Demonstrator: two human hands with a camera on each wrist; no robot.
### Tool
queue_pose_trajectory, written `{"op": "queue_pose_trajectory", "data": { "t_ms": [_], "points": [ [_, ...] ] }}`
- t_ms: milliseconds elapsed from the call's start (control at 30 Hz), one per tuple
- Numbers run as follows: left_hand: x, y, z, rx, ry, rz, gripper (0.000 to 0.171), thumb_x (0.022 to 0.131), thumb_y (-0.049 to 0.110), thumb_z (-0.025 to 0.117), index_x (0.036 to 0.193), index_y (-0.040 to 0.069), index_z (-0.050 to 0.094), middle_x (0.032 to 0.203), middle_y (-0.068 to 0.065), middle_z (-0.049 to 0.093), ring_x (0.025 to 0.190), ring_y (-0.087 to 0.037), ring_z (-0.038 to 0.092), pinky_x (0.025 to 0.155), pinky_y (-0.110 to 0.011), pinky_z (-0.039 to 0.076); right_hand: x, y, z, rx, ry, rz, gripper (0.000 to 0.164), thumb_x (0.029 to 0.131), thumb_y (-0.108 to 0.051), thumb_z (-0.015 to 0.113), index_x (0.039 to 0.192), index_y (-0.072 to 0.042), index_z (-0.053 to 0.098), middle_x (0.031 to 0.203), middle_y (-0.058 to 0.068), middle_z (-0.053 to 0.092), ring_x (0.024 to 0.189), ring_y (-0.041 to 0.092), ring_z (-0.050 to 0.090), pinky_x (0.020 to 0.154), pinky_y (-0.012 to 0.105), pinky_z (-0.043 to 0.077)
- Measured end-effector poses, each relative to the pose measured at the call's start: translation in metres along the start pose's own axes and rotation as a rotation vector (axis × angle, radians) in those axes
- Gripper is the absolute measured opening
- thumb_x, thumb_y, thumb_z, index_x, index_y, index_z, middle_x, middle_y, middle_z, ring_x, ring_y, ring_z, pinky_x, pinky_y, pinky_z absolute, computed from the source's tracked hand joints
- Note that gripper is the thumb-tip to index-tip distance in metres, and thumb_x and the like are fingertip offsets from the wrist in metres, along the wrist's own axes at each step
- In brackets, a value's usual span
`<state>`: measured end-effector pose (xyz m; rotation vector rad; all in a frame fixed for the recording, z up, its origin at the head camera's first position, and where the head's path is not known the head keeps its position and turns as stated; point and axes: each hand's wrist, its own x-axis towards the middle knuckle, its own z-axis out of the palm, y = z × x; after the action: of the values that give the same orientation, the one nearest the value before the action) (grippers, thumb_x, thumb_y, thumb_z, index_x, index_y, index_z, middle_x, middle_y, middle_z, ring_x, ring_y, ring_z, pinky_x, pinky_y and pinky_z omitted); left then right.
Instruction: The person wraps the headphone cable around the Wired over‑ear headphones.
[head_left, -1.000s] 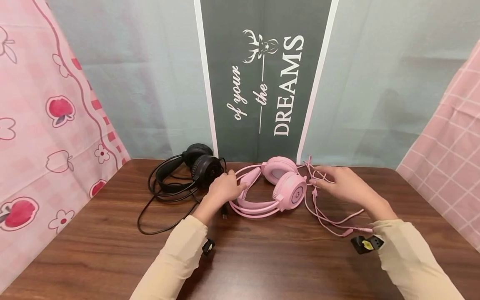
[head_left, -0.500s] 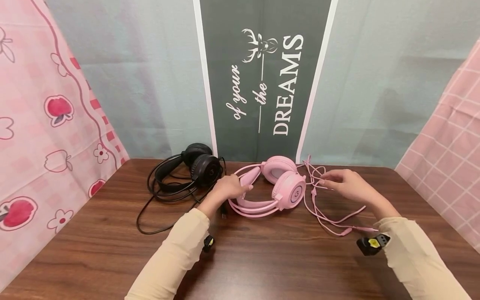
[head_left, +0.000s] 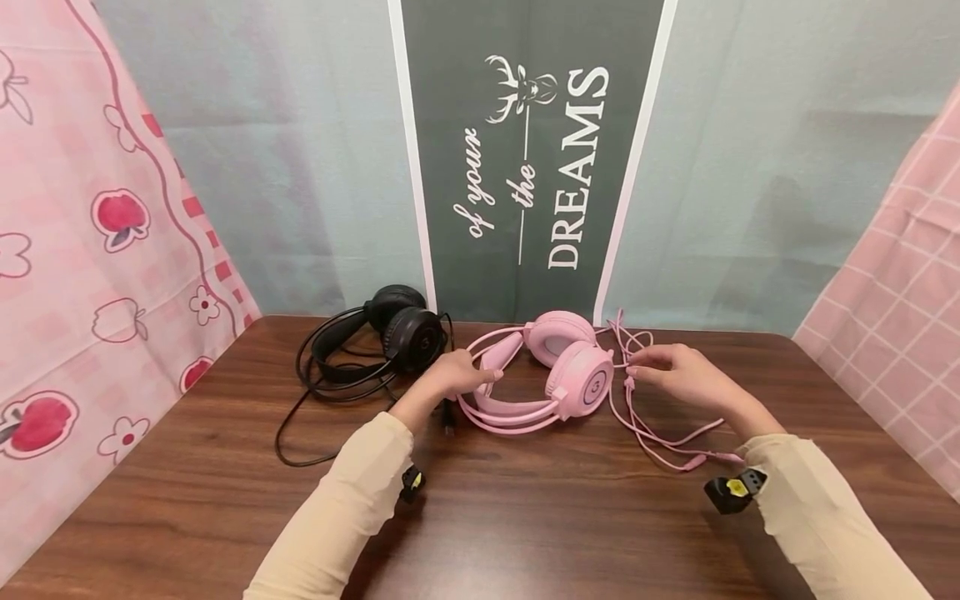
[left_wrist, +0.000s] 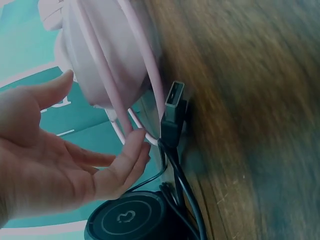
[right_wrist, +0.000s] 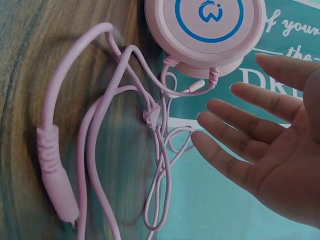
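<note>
Pink headphones (head_left: 581, 379) lie on the wooden table, headband to the left and ear cups to the right. My left hand (head_left: 457, 372) is at the headband; in the left wrist view its fingers are extended, with fingertips at the pink headband rails (left_wrist: 102, 65). Whether they touch is hard to tell. On the other side, my right hand (head_left: 693, 379) hovers beside the pink cable (head_left: 632, 396). The right wrist view shows its fingers (right_wrist: 250, 122) spread and relaxed, apart from the cable and below the ear cup (right_wrist: 207, 30). Neither hand grips anything.
Black headphones (head_left: 412, 337) with a looped black cable (head_left: 288, 429) lie left of the pink pair. A black USB plug (left_wrist: 174, 102) sits by the pink headband. Pink plugs (head_left: 693, 461) lie at the front right. A printed cloth (head_left: 517, 167) hangs behind the table.
My left hand has shifted slightly down at the headband, its fingers lower than before. The right hand drew back to the right, then came in again toward the pink cable. Both headphones stay put.
</note>
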<state>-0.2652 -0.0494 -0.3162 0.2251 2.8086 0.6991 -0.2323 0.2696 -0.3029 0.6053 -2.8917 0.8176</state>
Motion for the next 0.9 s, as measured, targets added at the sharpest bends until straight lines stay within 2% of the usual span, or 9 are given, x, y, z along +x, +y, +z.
{"op": "queue_pose_trajectory", "data": {
  "t_ms": [133,233,367,533,633,733,800,900],
  "points": [
    [0.001,0.000,-0.002,-0.102,0.015,-0.048,0.056,0.083,0.042,0.063,0.109,-0.007,0.055,0.100,-0.017,0.058,0.071,-0.024,0.062,0.060,-0.029,0.054,0.000,0.001,0.000,-0.008,0.000,0.002,0.021,0.086,-0.017,0.063,0.099,-0.001,0.067,0.090,0.006,0.066,0.085,0.020,0.057,0.077,0.040,0.047],
    [0.000,0.000,-0.002,-0.107,0.039,-0.063,0.060,0.079,0.045,0.067,0.110,-0.006,0.056,0.101,-0.016,0.059,0.086,-0.024,0.057,0.070,-0.028,0.051,0.000,0.002,0.001,-0.010,-0.003,0.005,0.022,0.086,-0.017,0.063,0.101,-0.001,0.066,0.092,0.007,0.066,0.087,0.021,0.057,0.078,0.041,0.047],
    [-0.001,0.002,-0.001,-0.080,0.068,-0.067,0.074,0.076,0.049,0.068,0.119,-0.009,0.051,0.116,-0.022,0.053,0.108,-0.032,0.047,0.088,-0.036,0.045,0.000,0.003,0.001,-0.008,-0.011,0.004,0.026,0.086,-0.019,0.062,0.104,0.000,0.065,0.094,0.009,0.066,0.090,0.024,0.058,0.079,0.044,0.048],
    [0.001,0.008,0.002,-0.083,0.118,-0.101,0.089,0.073,0.052,0.070,0.126,-0.012,0.038,0.120,-0.027,0.042,0.113,-0.036,0.042,0.095,-0.041,0.041,0.000,0.002,-0.001,-0.005,-0.007,0.005,0.026,0.087,-0.020,0.062,0.104,-0.001,0.065,0.094,0.009,0.066,0.090,0.024,0.058,0.079,0.043,0.048],
    [0.002,0.012,0.003,-0.101,0.117,-0.121,0.089,0.073,0.054,0.069,0.124,-0.011,0.036,0.113,-0.027,0.042,0.102,-0.037,0.049,0.086,-0.042,0.047,0.000,0.001,-0.003,-0.003,-0.002,0.000,0.025,0.088,-0.022,0.061,0.103,-0.002,0.066,0.093,0.007,0.066,0.089,0.023,0.058,0.078,0.042,0.048],
    [0.004,0.018,0.004,-0.099,0.094,-0.130,0.086,0.073,0.057,0.066,0.118,-0.008,0.035,0.102,-0.025,0.047,0.079,-0.035,0.058,0.066,-0.039,0.055,0.001,0.000,-0.005,-0.002,0.002,-0.001,0.025,0.088,-0.023,0.061,0.103,-0.003,0.065,0.092,0.007,0.066,0.089,0.023,0.058,0.078,0.041,0.047],
    [0.004,0.023,0.006,-0.108,0.075,-0.143,0.085,0.073,0.058,0.066,0.117,-0.007,0.034,0.096,-0.024,0.048,0.064,-0.032,0.059,0.052,-0.038,0.055,0.001,0.000,-0.005,0.001,0.003,0.000,0.025,0.088,-0.022,0.061,0.103,-0.003,0.065,0.092,0.007,0.066,0.089,0.023,0.059,0.077,0.040,0.047],
    [0.006,0.030,0.010,-0.085,0.085,-0.163,0.090,0.072,0.060,0.066,0.120,-0.007,0.031,0.095,-0.025,0.051,0.054,-0.028,0.058,0.045,-0.035,0.054,0.001,0.000,-0.006,0.000,0.009,0.009,0.025,0.088,-0.022,0.061,0.103,-0.003,0.065,0.092,0.008,0.065,0.087,0.023,0.058,0.076,0.039,0.047]
  ]
}}
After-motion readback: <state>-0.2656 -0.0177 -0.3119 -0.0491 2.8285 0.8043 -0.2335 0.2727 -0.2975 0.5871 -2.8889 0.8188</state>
